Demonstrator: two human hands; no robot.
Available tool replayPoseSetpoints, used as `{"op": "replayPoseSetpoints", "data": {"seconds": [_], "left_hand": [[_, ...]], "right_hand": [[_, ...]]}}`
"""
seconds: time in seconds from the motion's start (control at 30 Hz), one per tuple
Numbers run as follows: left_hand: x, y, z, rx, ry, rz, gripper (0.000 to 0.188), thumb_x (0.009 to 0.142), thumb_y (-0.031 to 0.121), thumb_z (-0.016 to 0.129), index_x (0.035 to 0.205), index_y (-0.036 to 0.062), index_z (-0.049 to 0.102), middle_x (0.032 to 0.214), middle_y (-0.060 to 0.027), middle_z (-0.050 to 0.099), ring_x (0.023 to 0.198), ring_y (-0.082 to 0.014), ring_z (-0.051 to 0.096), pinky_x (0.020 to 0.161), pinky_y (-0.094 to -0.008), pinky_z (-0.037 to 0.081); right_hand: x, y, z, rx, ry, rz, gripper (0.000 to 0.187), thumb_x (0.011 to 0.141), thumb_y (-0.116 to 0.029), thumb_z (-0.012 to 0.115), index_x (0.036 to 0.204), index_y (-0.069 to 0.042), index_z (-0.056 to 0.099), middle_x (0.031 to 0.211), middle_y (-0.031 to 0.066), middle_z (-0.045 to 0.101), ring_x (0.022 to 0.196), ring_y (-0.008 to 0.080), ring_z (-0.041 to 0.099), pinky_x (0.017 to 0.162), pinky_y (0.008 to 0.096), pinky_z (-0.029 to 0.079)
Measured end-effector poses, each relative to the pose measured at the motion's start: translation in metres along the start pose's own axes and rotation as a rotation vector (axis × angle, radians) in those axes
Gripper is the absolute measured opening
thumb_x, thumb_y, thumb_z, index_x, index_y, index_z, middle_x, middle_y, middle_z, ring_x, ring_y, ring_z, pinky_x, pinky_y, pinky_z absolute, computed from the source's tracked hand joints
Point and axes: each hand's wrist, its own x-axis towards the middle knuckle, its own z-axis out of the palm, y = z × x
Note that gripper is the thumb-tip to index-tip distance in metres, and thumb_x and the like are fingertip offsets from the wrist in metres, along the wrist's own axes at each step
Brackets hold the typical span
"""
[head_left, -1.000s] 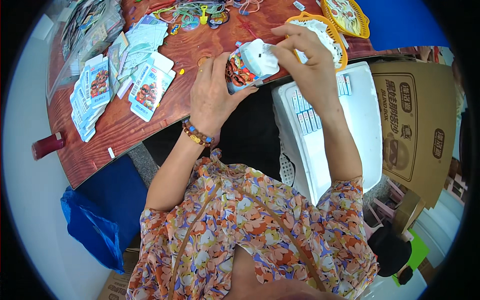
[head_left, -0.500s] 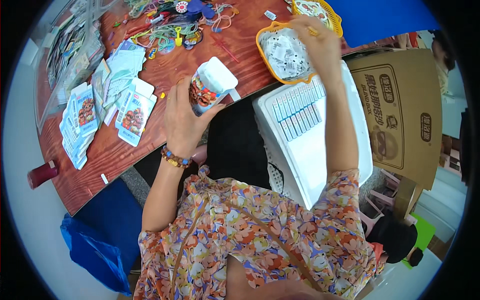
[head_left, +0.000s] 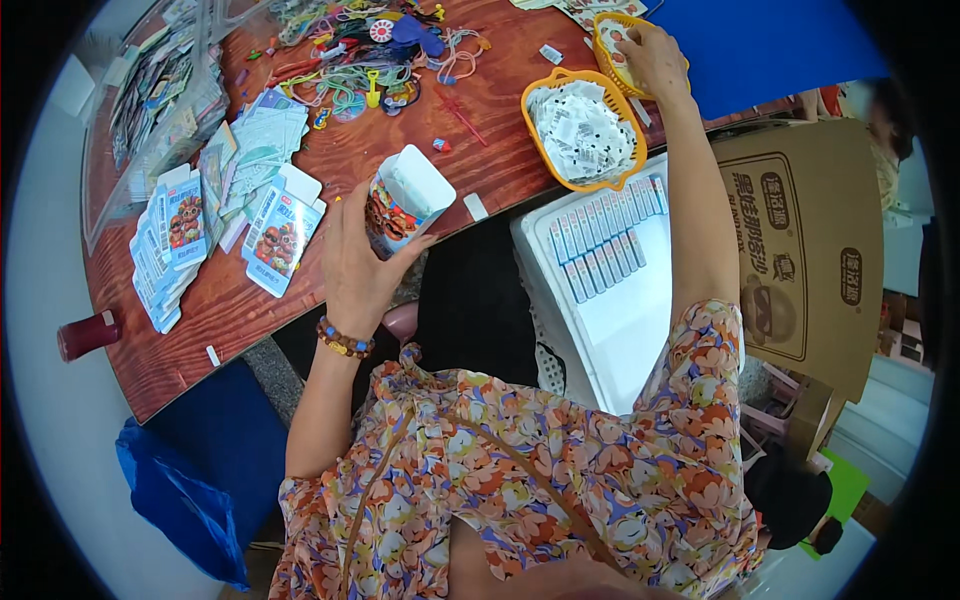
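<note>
My left hand (head_left: 350, 252) grips a small printed cardboard box (head_left: 402, 208), its top open and a white flap standing up. Something pale shows inside the box. At the far right of the table, my right hand (head_left: 657, 62) is in a small yellow basket (head_left: 600, 62) of flat white pieces with coloured prints. Its fingers are bent together on the contents, and what they pinch is hidden. Nearer stands another yellow basket (head_left: 537, 140), full of small clear-and-white packets (head_left: 583, 128).
Flattened printed boxes (head_left: 172, 240) and pale cards (head_left: 262, 130) lie at left, beside a plastic bag of cards (head_left: 165, 90). Colourful cords and trinkets (head_left: 370, 60) cover the back. Rows of small boxes (head_left: 600, 240) sit on a white foam lid (head_left: 620, 330). A large carton (head_left: 800, 240) stands at right.
My right hand has moved away from beside the packet basket, up and right into the farther basket. My left hand still holds the box, now slightly lower and tilted differently.
</note>
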Motion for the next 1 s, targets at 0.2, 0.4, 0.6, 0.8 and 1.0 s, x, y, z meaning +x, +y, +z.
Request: {"op": "replayPoseSetpoints", "data": {"seconds": [0.2, 0.4, 0.6, 0.8, 1.0], "left_hand": [[-0.004, -0.002, -0.001, 0.001, 0.023, -0.003, 0.081, 0.068, 0.033, 0.087, 0.131, 0.0004, 0.048, 0.110, -0.0173, 0.057, 0.100, -0.0351, 0.058, 0.084, -0.0431, 0.049], [-0.004, -0.003, -0.001, -0.014, 0.020, -0.012, 0.080, 0.069, 0.033, 0.086, 0.131, 0.0005, 0.048, 0.107, -0.0172, 0.057, 0.099, -0.0349, 0.058, 0.083, -0.0429, 0.049], [-0.005, -0.002, -0.001, -0.017, 0.012, -0.012, 0.079, 0.069, 0.033, 0.086, 0.131, 0.0009, 0.049, 0.108, -0.0177, 0.057, 0.100, -0.0352, 0.058, 0.084, -0.0426, 0.050], [-0.003, -0.003, 0.001, 0.046, 0.033, -0.046, 0.077, 0.067, 0.035, 0.086, 0.127, 0.0024, 0.050, 0.105, -0.0169, 0.057, 0.095, -0.0361, 0.058, 0.079, -0.0440, 0.049], [-0.002, -0.001, 0.003, -0.016, 0.079, 0.011, 0.075, 0.065, 0.030, 0.087, 0.125, 0.0037, 0.050, 0.103, -0.0167, 0.057, 0.094, -0.0358, 0.058, 0.077, -0.0442, 0.050]], "right_hand": [[-0.005, 0.001, -0.013, 0.033, -0.027, 0.120, 0.035, 0.089, -0.044, 0.067, 0.096, -0.010, 0.071, 0.087, 0.0078, 0.071, 0.079, 0.0228, 0.068, 0.072, 0.0379, 0.051], [-0.009, 0.015, -0.023, 0.154, 0.049, 0.179, 0.029, 0.091, -0.039, 0.064, 0.096, -0.012, 0.071, 0.088, 0.0044, 0.072, 0.081, 0.0214, 0.068, 0.074, 0.0368, 0.050], [-0.017, 0.016, -0.032, 0.123, 0.015, 0.215, 0.026, 0.092, -0.031, 0.063, 0.102, -0.009, 0.071, 0.092, 0.0064, 0.073, 0.083, 0.0179, 0.068, 0.075, 0.0315, 0.050], [-0.081, -0.083, -0.078, 1.068, 0.033, -0.113, 0.013, 0.090, -0.013, 0.065, 0.092, -0.003, 0.074, 0.112, 0.0083, 0.068, 0.099, 0.0143, 0.062, 0.087, 0.0270, 0.048], [-0.170, -0.198, -0.096, 1.226, -0.265, -0.176, 0.003, 0.084, -0.005, 0.068, 0.081, -0.003, 0.068, 0.118, 0.0065, 0.064, 0.116, 0.0177, 0.057, 0.097, 0.0351, 0.045]]}}
